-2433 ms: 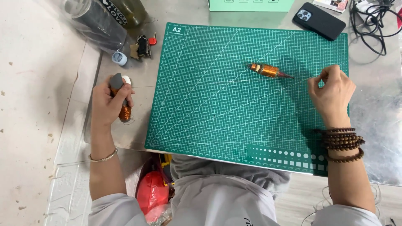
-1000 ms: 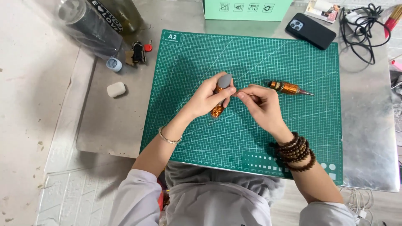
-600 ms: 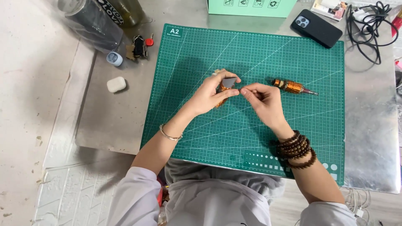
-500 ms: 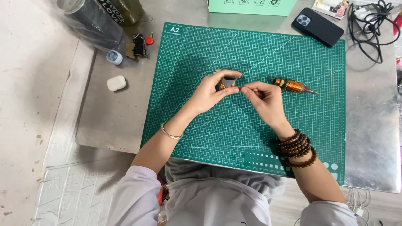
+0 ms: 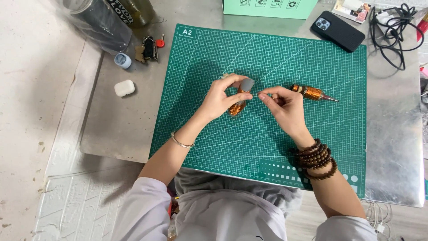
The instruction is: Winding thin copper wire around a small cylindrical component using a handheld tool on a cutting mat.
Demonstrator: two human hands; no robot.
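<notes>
Two hands meet over a green cutting mat (image 5: 214, 147). Left hand (image 5: 220, 99) grips a short orange cylinder with grey cap (image 5: 240, 95), cap up-right, axis diagonal. Right hand (image 5: 285, 107) pinches fingertips just beside the cap. A second orange cylinder (image 5: 310, 92) lies beyond the right hand.

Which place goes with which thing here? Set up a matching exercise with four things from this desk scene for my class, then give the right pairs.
Things:
1. Copper-wound tool
2. Black phone
3. White earbud case
4. Grey-capped copper piece

Places:
A. Bare tabletop, left of the green cutting mat
B. Held in the left hand
C. Lying on the mat, beyond the right hand
D. Mat's far right corner, partly overlapping its edge

Pairs: 1-C, 2-D, 3-A, 4-B
</notes>
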